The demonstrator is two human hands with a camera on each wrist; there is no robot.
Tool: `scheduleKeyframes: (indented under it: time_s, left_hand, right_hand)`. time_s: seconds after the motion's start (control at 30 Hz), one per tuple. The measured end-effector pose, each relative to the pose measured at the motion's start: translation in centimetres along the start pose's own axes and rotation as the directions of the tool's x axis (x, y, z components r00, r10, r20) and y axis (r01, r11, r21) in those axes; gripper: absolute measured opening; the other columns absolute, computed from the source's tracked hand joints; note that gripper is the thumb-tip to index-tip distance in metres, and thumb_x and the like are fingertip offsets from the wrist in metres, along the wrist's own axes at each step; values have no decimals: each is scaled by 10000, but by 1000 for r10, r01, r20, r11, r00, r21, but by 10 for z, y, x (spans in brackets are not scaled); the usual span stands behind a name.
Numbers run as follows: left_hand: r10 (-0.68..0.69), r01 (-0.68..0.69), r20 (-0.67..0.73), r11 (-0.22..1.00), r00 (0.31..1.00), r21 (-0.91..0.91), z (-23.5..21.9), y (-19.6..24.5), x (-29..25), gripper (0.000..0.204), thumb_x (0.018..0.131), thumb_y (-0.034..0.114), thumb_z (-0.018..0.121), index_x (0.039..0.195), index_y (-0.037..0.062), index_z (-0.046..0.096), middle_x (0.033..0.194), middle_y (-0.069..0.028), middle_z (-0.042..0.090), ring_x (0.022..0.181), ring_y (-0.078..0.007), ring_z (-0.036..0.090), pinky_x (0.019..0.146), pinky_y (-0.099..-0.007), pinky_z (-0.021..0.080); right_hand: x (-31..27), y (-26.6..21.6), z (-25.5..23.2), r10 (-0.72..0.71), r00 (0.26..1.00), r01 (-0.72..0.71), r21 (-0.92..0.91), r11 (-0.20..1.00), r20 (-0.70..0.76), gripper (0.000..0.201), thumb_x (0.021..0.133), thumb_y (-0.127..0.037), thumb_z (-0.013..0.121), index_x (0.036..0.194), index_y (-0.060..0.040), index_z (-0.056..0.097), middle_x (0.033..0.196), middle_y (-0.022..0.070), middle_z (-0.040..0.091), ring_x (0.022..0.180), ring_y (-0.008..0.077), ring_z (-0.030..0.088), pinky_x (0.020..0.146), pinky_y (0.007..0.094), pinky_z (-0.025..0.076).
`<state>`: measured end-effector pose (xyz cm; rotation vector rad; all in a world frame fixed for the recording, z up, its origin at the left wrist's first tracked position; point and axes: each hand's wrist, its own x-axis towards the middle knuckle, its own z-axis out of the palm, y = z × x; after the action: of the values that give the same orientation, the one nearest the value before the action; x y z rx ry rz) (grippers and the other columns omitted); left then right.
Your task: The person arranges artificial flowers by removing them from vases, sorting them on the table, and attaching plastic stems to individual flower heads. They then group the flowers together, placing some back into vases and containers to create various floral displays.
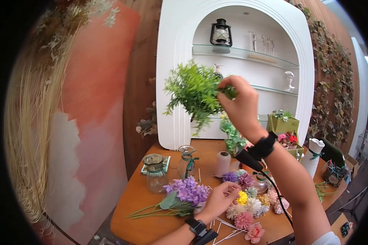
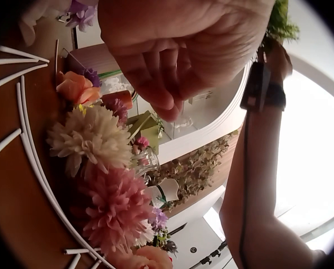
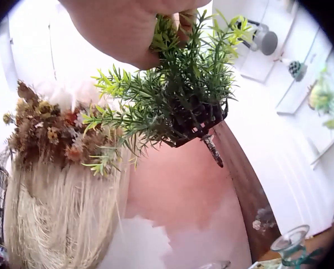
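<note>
In the head view my right hand [image 1: 242, 107] is raised in front of the white shelf unit, pinching a bushy green artificial plant [image 1: 192, 87] by its leaves. The right wrist view shows the plant [image 3: 183, 92] with a dark lattice base and a short stem pointing down. My left hand [image 1: 221, 199] hovers low over the table, fingers loosely bent and holding nothing, between purple flowers [image 1: 189, 191] and a yellow pompom flower [image 1: 242, 198]. Beside that hand in the left wrist view are a cream flower [image 2: 91, 140] and a pink flower [image 2: 115, 207].
Two glass vases [image 1: 155, 173] stand at the table's left, with a pink vase [image 1: 223, 163] further right. White sticks [image 1: 229, 232] lie near the front edge. A green box [image 1: 283, 124] and a white vase [image 1: 313, 157] stand at the right.
</note>
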<state>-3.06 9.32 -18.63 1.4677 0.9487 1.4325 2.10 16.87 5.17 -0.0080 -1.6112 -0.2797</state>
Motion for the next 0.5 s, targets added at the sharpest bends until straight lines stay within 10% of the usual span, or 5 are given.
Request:
scheduleKeyframes:
  time_s: [0.37, 0.5]
  left_hand:
    - [68, -62, -123, 997, 990, 51, -7, 30, 9, 338, 915, 84, 621, 1218, 25, 483, 1084, -79, 554, 870, -127, 615, 655, -239, 507]
    - [227, -18, -206, 712, 952, 702, 3, 60, 37, 840, 753, 148, 797, 1408, 111, 273, 1300, -193, 384, 1084, -229, 562, 824, -350, 509]
  right_hand:
    - [-20, 27, -183, 204, 955, -241, -158, 958, -216, 160, 708, 31, 638, 860, -4, 605, 831, 93, 633, 802, 200, 625, 748, 295, 473]
    - [-47, 43, -235, 313, 863, -382, -104, 918, -398, 129, 734, 38, 616, 857, 12, 587, 808, 38, 610, 782, 100, 562, 737, 243, 445]
